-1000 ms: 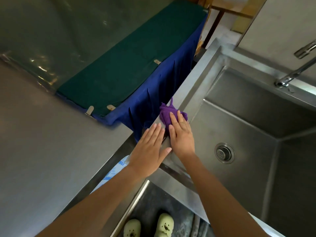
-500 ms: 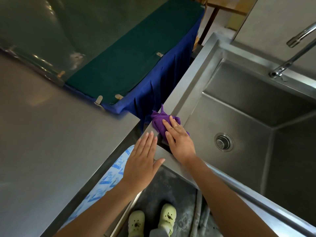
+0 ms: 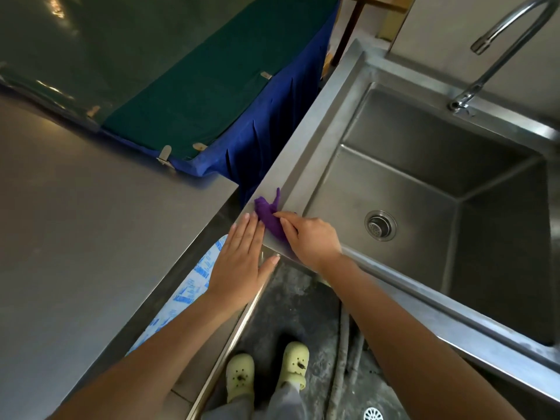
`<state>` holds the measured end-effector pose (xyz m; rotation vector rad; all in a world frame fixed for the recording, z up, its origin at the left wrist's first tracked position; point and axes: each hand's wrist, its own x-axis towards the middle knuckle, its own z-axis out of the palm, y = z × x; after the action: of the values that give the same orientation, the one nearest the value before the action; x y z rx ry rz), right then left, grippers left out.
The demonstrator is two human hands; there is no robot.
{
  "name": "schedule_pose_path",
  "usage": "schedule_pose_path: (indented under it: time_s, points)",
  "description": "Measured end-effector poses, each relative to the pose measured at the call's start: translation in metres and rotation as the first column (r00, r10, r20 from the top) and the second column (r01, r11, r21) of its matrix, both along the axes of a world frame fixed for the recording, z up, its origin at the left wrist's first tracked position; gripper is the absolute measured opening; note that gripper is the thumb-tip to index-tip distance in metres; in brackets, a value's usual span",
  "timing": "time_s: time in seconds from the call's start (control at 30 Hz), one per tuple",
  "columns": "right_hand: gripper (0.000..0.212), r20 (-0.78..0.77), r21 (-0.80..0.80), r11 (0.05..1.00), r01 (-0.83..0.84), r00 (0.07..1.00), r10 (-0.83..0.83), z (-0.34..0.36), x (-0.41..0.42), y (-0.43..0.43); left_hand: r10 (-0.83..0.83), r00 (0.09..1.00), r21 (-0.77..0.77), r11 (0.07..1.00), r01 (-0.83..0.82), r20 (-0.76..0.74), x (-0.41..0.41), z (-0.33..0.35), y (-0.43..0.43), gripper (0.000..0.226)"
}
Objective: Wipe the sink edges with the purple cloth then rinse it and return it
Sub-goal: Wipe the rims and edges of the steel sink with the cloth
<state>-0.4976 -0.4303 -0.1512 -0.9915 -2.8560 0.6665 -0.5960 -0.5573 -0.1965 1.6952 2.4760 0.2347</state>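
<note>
Compared with one second ago, the right hand point(image 3: 312, 237) has drawn the purple cloth point(image 3: 268, 218) back along the left rim of the sink point(image 3: 306, 137) to the near-left corner, and its fingers, which pointed toward 12 o'clock, now point toward 10 o'clock. This hand lies nearly flat on the cloth and presses it on the steel with the fingertips; the fingers are not curled around the cloth. One twisted tip of the cloth stands out toward 12 o'clock, on the rim. The left hand point(image 3: 242, 259) is open with the fingers straight and together, palm down at the corner of the sink, just beside the cloth at its 8 o'clock; it holds nothing. From the cloth, the drain point(image 3: 380, 225) in the basin floor is at 3 o'clock and the faucet point(image 3: 497, 53) stands at the back rim, at about 2 o'clock. At 9 o'clock is a grey steel counter point(image 3: 91, 237), and at 11 o'clock a table with green top and blue skirt point(image 3: 212, 95).
</note>
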Motion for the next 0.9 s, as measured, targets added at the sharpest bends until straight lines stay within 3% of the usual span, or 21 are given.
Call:
schedule_pose_path:
  time_s: [0.13, 0.23, 0.33, 0.53, 0.63, 0.73, 0.9]
  points:
    - [0.020, 0.153, 0.278, 0.960, 0.037, 0.985, -0.082, 0.001, 0.016, -0.021, 0.002, 1.000, 0.005, 1.000, -0.002, -0.022, 0.000, -0.003, -0.002, 0.076]
    - [0.013, 0.057, 0.393, 0.909, 0.140, 0.983, -0.175, -0.014, 0.042, -0.032, 0.007, 0.999, 0.024, 1.000, -0.006, -0.046, 0.000, -0.007, -0.002, 0.074]
    - [0.028, -0.019, 0.386, 0.897, 0.215, 0.974, -0.225, -0.020, 0.057, -0.035, 0.007, 0.999, 0.052, 0.999, -0.005, -0.043, 0.000, -0.010, -0.002, 0.072]
    - [0.025, -0.050, 0.298, 0.841, 0.450, 0.888, -0.457, -0.026, 0.037, -0.035, 0.020, 0.999, 0.121, 0.992, -0.023, 0.028, 0.002, -0.008, 0.002, 0.069]
    - [0.043, -0.034, 0.264, 0.905, 0.333, 0.941, -0.336, -0.023, 0.018, -0.038, 0.017, 0.999, 0.138, 0.990, -0.022, 0.038, 0.002, -0.008, 0.002, 0.066]
    - [0.041, -0.008, 0.106, 0.970, 0.219, 0.975, -0.220, -0.019, -0.004, -0.030, 0.015, 0.999, 0.152, 0.988, -0.021, 0.042, 0.001, -0.010, 0.002, 0.065]
    - [0.037, -0.055, 0.077, 0.971, 0.228, 0.973, -0.224, -0.021, -0.010, -0.024, 0.063, 0.997, 0.148, 0.986, -0.070, 0.052, 0.006, -0.010, 0.003, 0.067]
